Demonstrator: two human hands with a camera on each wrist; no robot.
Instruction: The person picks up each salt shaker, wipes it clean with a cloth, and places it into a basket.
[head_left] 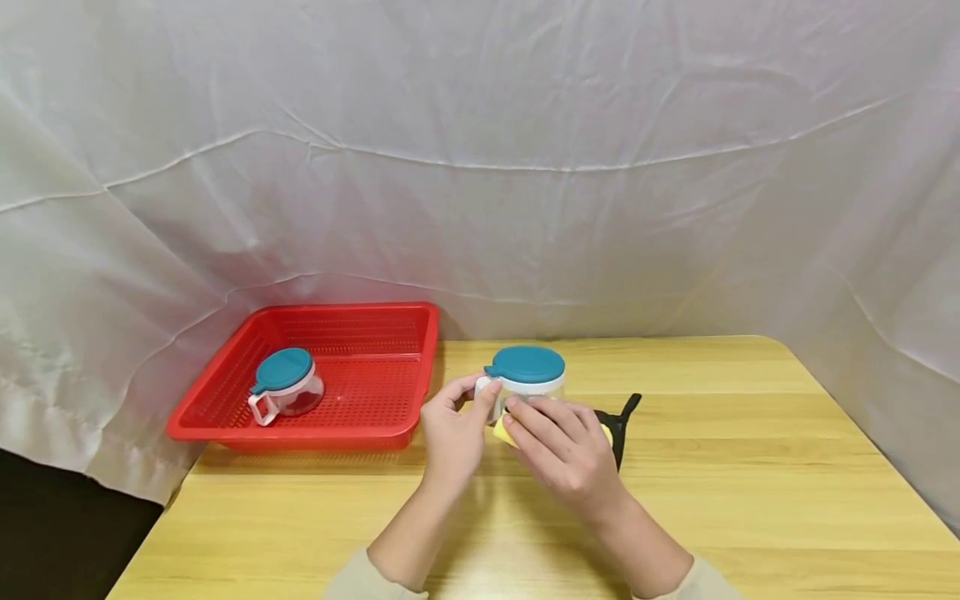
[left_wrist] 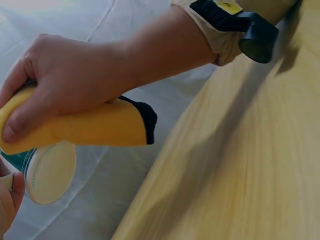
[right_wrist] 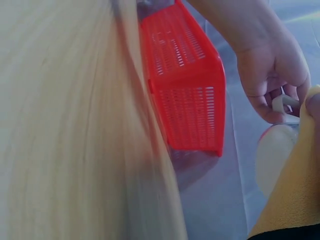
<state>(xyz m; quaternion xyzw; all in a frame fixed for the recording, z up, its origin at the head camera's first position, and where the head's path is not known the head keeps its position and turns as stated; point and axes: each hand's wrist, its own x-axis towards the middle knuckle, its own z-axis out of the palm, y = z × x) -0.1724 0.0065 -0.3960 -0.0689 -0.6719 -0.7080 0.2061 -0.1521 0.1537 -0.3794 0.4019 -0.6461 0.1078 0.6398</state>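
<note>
My left hand grips the white handle of a clear jar with a blue lid, raised above the table. A folded yellow cloth with a black edge is in my right hand, which holds it against the jar's near side. In the left wrist view, the thumb lies along the cloth and the jar's round base shows below it. The right wrist view also shows the base, partly covered by the cloth.
A red perforated basket stands on the left of the wooden table. Inside it lies a second jar with a blue lid and white handle, tilted. A pale curtain hangs behind and along both sides.
</note>
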